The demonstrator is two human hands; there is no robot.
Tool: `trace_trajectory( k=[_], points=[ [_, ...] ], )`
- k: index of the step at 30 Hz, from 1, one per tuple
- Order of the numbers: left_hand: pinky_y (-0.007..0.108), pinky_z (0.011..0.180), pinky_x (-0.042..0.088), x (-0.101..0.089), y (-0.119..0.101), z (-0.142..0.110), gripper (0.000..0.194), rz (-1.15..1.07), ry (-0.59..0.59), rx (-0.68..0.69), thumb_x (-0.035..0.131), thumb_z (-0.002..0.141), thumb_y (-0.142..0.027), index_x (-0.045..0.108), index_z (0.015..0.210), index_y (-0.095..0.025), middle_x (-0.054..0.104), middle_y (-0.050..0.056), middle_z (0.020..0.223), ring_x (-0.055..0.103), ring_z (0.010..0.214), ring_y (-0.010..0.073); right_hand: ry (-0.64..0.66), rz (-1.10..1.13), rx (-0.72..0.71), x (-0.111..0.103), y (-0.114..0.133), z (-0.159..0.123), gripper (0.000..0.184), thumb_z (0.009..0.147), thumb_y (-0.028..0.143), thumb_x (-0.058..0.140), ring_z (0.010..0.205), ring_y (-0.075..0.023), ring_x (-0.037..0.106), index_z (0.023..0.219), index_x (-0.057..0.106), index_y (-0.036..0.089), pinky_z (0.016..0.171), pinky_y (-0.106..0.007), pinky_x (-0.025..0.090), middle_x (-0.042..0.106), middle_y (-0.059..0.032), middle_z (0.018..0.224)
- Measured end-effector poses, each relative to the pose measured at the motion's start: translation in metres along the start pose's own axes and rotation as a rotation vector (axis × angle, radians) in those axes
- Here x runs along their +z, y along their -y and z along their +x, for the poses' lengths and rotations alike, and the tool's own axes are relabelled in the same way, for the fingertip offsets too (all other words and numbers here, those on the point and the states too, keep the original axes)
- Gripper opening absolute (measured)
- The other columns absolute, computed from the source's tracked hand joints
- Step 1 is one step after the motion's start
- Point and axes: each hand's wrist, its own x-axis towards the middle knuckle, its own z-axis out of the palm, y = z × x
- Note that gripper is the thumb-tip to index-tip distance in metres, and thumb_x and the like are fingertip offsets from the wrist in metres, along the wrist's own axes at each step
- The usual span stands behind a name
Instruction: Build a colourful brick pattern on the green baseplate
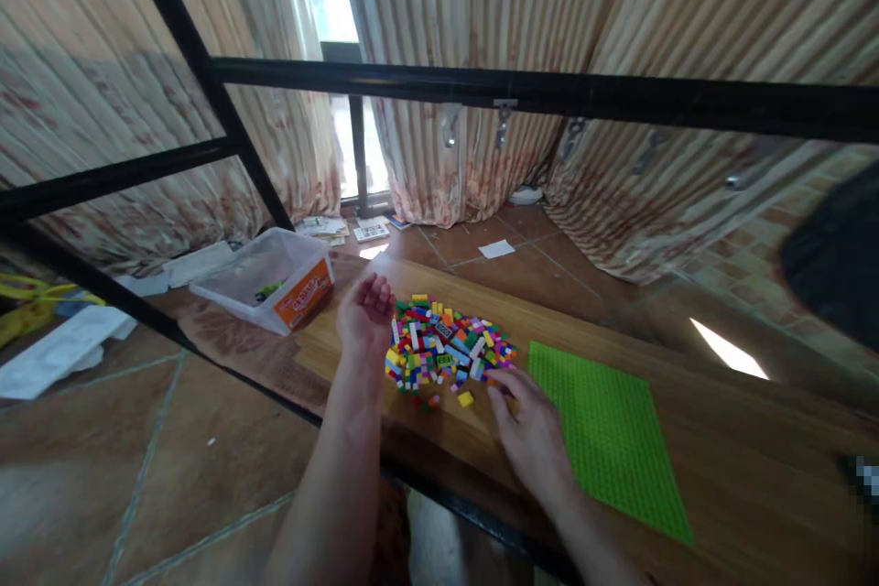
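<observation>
A heap of small mixed-colour toy building bricks (pixel 446 348) lies on the wooden bench. At its left edge my left hand (pixel 369 307) is raised palm up with the fingers curled in; whatever they may hold does not show. My right hand (pixel 528 412) reaches to the heap's lower right edge, with a gap between thumb and forefinger and the fingertips close to the outermost bricks. A loose yellow brick (pixel 466 399) lies just in front of the heap. To the right of my right hand, a green studded baseplate (pixel 604 430) rests flat.
A clear plastic box (pixel 254 252) with an orange label stands at the bench's left end, a few things inside. Black metal bars (pixel 481 84) cross above the bench. Papers (pixel 496 249) lie on the tiled floor before the curtains. White packaging (pixel 61 348) sits at far left.
</observation>
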Motion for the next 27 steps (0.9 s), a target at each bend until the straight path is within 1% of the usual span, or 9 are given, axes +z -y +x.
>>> trace_trajectory(
  k=[3,7,11,16,19,21,24,25,27],
  points=[
    [0.021,0.059,0.046,-0.005,-0.011,0.005,0.016,-0.034,-0.049,0.034,0.049,0.084,-0.017,0.063,0.078,-0.014,0.065,0.000,0.063,0.059,0.052,0.0079,0.040,-0.056,-0.063,0.015,0.010,0.030,0.024,0.090,0.023,0.048,0.098,-0.0226,0.062,0.105,0.067,0.022,0.088,-0.040,0.049,0.068,-0.0084,0.105],
    [0.021,0.058,0.045,-0.010,-0.016,0.011,0.016,-0.051,-0.055,0.026,0.049,0.085,-0.017,0.063,0.078,-0.014,0.064,-0.001,0.064,0.058,0.052,0.0072,0.191,-0.126,-0.234,0.040,0.024,0.054,0.025,0.085,0.021,0.056,0.101,-0.0248,0.059,0.108,0.067,0.024,0.089,-0.043,0.048,0.067,-0.0069,0.105],
    [0.020,0.061,0.046,-0.015,-0.020,0.015,0.015,-0.040,-0.028,0.018,0.050,0.085,-0.020,0.063,0.079,-0.014,0.065,0.000,0.066,0.059,0.053,0.0067,0.317,-0.198,-0.352,0.063,0.033,0.058,0.030,0.080,0.016,0.060,0.100,-0.0262,0.056,0.108,0.067,0.024,0.088,-0.043,0.048,0.063,-0.0083,0.106],
    [0.020,0.062,0.045,-0.019,-0.025,0.018,0.016,-0.070,-0.037,0.009,0.049,0.085,-0.020,0.063,0.079,-0.014,0.065,-0.001,0.065,0.059,0.053,0.0063,0.348,-0.219,-0.332,0.072,0.036,0.057,0.020,0.079,0.012,0.060,0.097,-0.0267,0.054,0.094,0.066,0.023,0.086,-0.043,0.048,0.060,-0.0090,0.103],
    [0.020,0.061,0.045,-0.016,-0.023,0.016,0.015,-0.019,-0.007,-0.017,0.051,0.085,-0.020,0.064,0.081,-0.013,0.066,0.001,0.067,0.060,0.056,0.0075,0.301,-0.066,-0.196,0.064,0.036,0.056,0.010,0.082,0.018,0.059,0.096,-0.0259,0.055,0.089,0.064,0.022,0.086,-0.044,0.048,0.061,-0.0078,0.099],
    [0.020,0.060,0.045,-0.011,-0.016,0.011,0.015,0.111,0.076,-0.049,0.057,0.083,-0.025,0.066,0.084,-0.013,0.068,0.003,0.071,0.062,0.059,0.0094,0.234,0.148,0.002,0.053,0.034,0.054,0.011,0.085,0.028,0.058,0.088,-0.0233,0.057,0.092,0.063,0.022,0.078,-0.040,0.051,0.063,-0.0056,0.093],
    [0.021,0.055,0.043,-0.001,0.003,-0.004,0.024,0.443,0.322,-0.132,0.068,0.077,-0.034,0.068,0.085,-0.012,0.070,0.007,0.074,0.062,0.060,0.0124,0.135,0.547,0.354,0.031,0.028,0.051,0.031,0.084,0.047,0.058,0.066,-0.0180,0.057,0.101,0.064,0.021,0.058,-0.032,0.050,0.063,-0.0013,0.077],
    [0.021,0.053,0.042,0.002,0.012,-0.011,0.026,0.556,0.422,-0.170,0.070,0.075,-0.037,0.069,0.084,-0.012,0.069,0.007,0.074,0.061,0.058,0.0125,0.107,0.645,0.435,0.023,0.026,0.049,0.037,0.081,0.050,0.060,0.062,-0.0168,0.056,0.102,0.066,0.020,0.055,-0.030,0.049,0.063,-0.0006,0.073],
    [0.020,0.048,0.039,0.008,0.031,-0.026,0.027,0.736,0.614,-0.258,0.071,0.075,-0.040,0.070,0.078,-0.013,0.068,0.005,0.069,0.057,0.055,0.0111,0.058,0.722,0.512,0.007,0.021,0.047,0.041,0.077,0.052,0.064,0.062,-0.0159,0.056,0.099,0.069,0.019,0.055,-0.028,0.048,0.065,-0.0012,0.072]
  ],
)
